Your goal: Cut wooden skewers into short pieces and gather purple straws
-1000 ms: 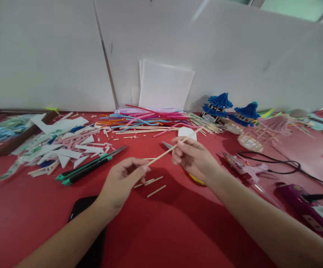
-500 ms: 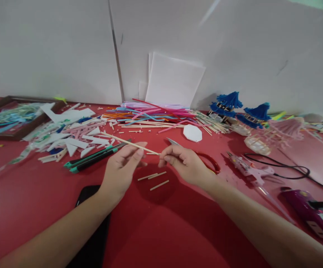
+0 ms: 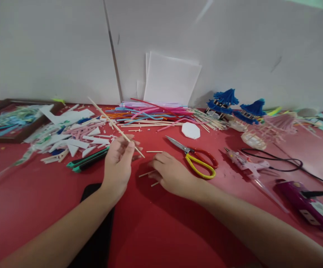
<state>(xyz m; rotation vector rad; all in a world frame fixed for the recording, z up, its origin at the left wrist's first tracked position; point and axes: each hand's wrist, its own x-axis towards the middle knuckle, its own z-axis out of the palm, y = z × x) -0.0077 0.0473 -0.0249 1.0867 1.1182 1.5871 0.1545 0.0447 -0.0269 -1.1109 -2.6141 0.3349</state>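
A long thin wooden stick point(image 3: 109, 120) is pinched between the thumb and fingers of my left hand point(image 3: 119, 163), tilted up to the left. My right hand point(image 3: 172, 173) hovers low over the red table, fingers curled downward; whether anything is between its fingertips is hidden. Around those fingers lie short cut sticks: one point(image 3: 153, 152) just behind them, another point(image 3: 145, 174) to their left, and part of a third point(image 3: 155, 184) below. Scissors point(image 3: 197, 156) with red and yellow handles lie to the right of my right hand, beside a white octagonal piece point(image 3: 190, 130).
Green-black cutters point(image 3: 90, 160), paper scraps point(image 3: 74, 143) and a dark phone point(image 3: 94, 227) are on the left. Coloured pipe cleaners point(image 3: 152, 111) lie at the back. A pink glue gun point(image 3: 247, 165), purple power strip point(image 3: 307, 204) and small blue-roofed models point(image 3: 224, 102) are on the right.
My right hand has left the long stick's end and moved down to the short pieces. The long stick in my left hand is tilted more steeply. The scissors show more fully.
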